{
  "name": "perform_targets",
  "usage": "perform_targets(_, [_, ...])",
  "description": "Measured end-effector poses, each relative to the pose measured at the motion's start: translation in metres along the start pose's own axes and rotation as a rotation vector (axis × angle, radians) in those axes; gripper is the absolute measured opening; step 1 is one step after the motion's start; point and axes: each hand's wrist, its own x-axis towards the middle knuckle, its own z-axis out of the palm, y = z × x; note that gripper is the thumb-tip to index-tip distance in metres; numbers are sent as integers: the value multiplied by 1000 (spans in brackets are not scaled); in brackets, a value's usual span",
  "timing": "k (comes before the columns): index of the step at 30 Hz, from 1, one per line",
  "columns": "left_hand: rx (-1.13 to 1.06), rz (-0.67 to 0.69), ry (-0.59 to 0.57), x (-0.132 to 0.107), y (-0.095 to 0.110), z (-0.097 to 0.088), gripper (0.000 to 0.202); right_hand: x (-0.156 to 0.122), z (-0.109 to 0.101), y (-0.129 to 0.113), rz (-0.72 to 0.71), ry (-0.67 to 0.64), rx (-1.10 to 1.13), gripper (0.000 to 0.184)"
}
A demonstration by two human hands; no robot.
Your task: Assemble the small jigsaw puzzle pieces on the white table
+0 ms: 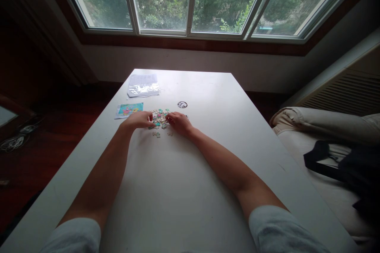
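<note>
A loose pile of small jigsaw puzzle pieces (160, 117), mostly teal, pink and pale, lies on the white table (178, 178) between my two hands. At the pile's left edge is my left hand (139, 119), its thumb and fingers curved and apart, with no piece seen between them. My right hand (179, 122) rests at the right edge with fingers curled together over the pieces; what lies under its fingertips is hidden. Two stray groups of pieces (156, 134) sit nearer me, apart from the pile. Just behind my left hand lies a colourful picture card (130, 109).
A clear plastic sleeve with papers (143, 85) lies at the table's far left. A round black-and-white disc (182, 104) is behind my right hand, with another partly hidden beside it. To the right stands a pale sofa (297, 138) with a dark strapped item (323, 162).
</note>
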Motion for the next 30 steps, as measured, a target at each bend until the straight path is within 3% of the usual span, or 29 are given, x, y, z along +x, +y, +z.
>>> perform_targets(3, [38, 22, -29, 0, 2, 2, 35, -1, -1, 1, 19, -2, 43, 21])
perform_targets(9, [15, 76, 7, 3, 3, 5, 26, -3, -4, -2, -165, -101, 38, 18])
perform_targets(14, [-4, 66, 48, 4, 0, 3, 28, -1, -5, 0, -204, -130, 3, 19])
perform_targets(24, [-216, 76, 38, 8, 0, 5, 28, 0, -2, -2, -105, -125, -83, 19])
perform_targets(30, [-201, 98, 18, 8, 1, 5, 30, -1, -5, -2, -7, -77, -110, 34])
